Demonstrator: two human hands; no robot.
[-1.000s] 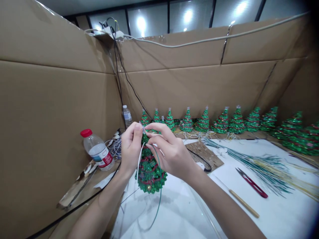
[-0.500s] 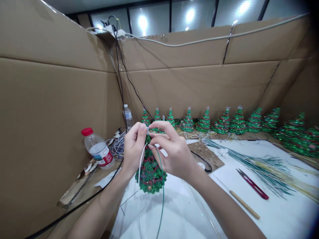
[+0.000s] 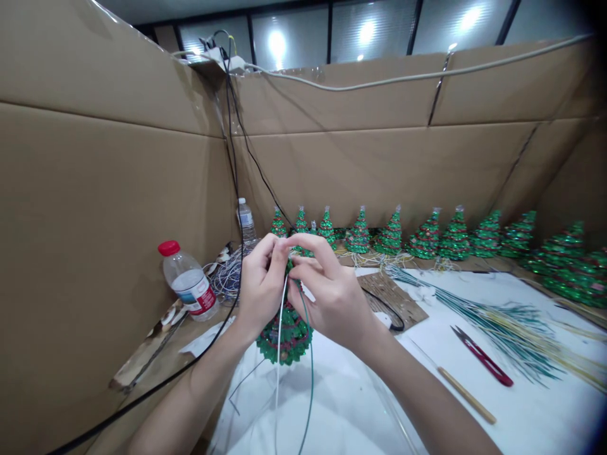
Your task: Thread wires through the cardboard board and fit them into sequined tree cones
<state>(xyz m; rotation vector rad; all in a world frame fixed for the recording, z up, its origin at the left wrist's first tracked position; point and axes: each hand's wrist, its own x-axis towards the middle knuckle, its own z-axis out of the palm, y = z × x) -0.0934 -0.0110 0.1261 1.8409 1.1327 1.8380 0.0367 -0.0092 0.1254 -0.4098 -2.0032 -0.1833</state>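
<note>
Green tree [image 3: 293, 337] below left hand [image 3: 263, 281] pinching its top, right hand [image 3: 334, 297] alongside, grip unclear

Beaded tree [image 3: 285, 344], centre of frame: upper part mostly hidden behind left hand [image 3: 265, 278] and right hand [image 3: 334, 297]. Right hand's fingertip contact cannot be resolved. White strand [image 3: 279, 354] and green strand [image 3: 312, 379]: upper ends obscured among the fingers, lower runs cut by bottom edge. Both forearms cropped there too. Far right: last tree [image 3: 598, 278] blurred, clipped by frame edge. Left of centre: small print on bottle label [image 3: 196, 297] illegible.
</note>
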